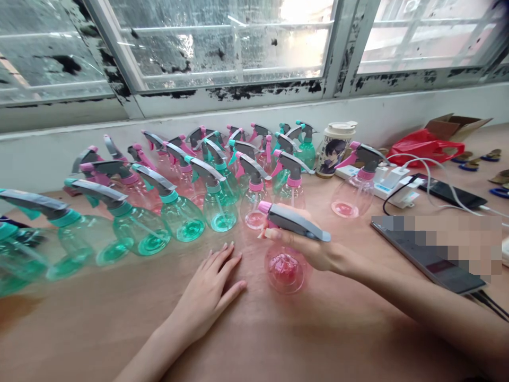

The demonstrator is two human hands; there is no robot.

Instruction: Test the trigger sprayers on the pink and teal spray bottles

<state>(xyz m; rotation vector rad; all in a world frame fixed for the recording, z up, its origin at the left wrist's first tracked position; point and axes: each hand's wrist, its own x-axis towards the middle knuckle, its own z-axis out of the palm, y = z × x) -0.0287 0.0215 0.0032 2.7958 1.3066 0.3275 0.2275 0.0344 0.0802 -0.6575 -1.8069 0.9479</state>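
My right hand (314, 246) is closed around the neck of a pink spray bottle (284, 268) with a grey trigger head (294, 222), standing on the wooden table (278, 339). My left hand (209, 292) lies flat on the table just left of that bottle, fingers stretched out, holding nothing. Behind both hands stand rows of several green and pink spray bottles (217, 204). One more pink spray bottle (355, 193) stands apart to the right.
A printed cup (336, 148) with a lid stands by the wall. A white power strip (392, 183) with cables, a phone (451, 192), a tablet (429, 254), a red bag (423, 146) and a cardboard box (457, 124) fill the right side. Windows run along the back.
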